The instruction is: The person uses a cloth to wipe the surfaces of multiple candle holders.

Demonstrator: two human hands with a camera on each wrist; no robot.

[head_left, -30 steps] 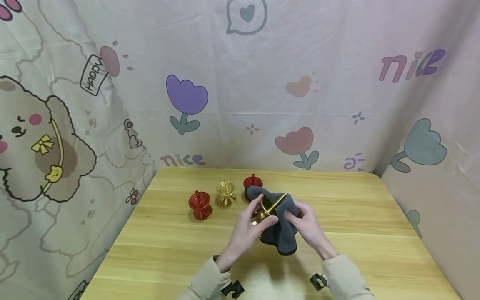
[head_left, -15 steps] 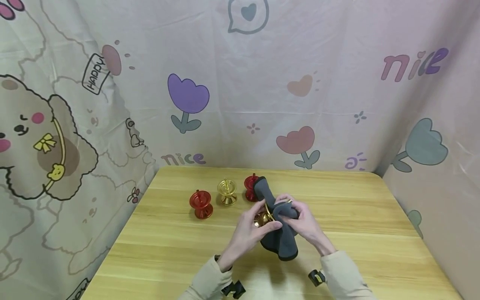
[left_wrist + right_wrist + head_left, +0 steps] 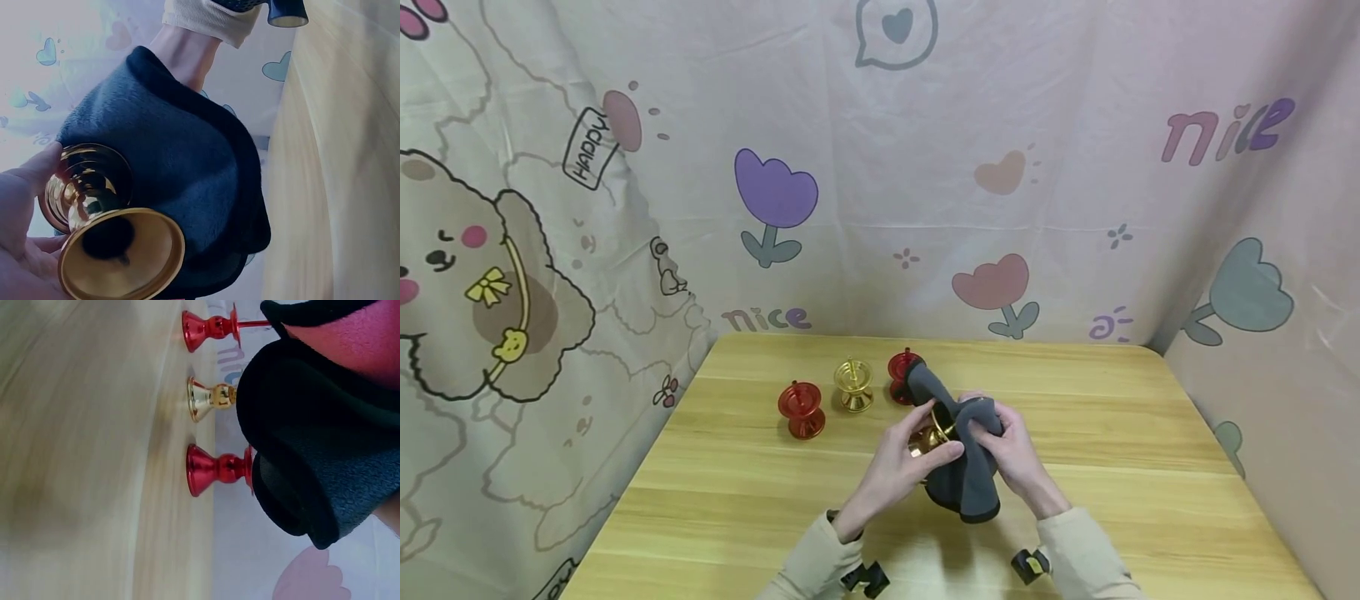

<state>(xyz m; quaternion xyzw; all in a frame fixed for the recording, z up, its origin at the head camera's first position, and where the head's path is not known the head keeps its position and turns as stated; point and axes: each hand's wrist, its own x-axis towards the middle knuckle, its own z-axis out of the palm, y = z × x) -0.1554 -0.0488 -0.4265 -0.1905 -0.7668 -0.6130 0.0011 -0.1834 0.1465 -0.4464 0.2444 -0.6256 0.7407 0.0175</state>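
A gold candle holder point(image 3: 922, 442) with a central spike is tilted above the table, its dish toward the right. My left hand point(image 3: 895, 458) grips it by the dish, thumb in front. In the left wrist view the hollow underside of the gold candle holder point(image 3: 159, 250) faces the camera. My right hand point(image 3: 1018, 458) pinches a dark grey cloth point(image 3: 979, 487) with a black border, thumb on the near side. The cloth is folded over the spike, whose upper part it hides. Cloth also blocks most of the right wrist view.
On the wooden table point(image 3: 737, 517), a red candle holder point(image 3: 801, 408) stands at left, a gold one point(image 3: 853, 383) beside it, and a second red one point(image 3: 901, 375) farther back, partly behind the cloth. A printed curtain point(image 3: 880, 167) hangs around the table.
One second ago the spike stood bare beside the cloth. My right hand has brought the cloth over it and shifted slightly. The left hand keeps its grip, and the standing candle holders are unmoved.
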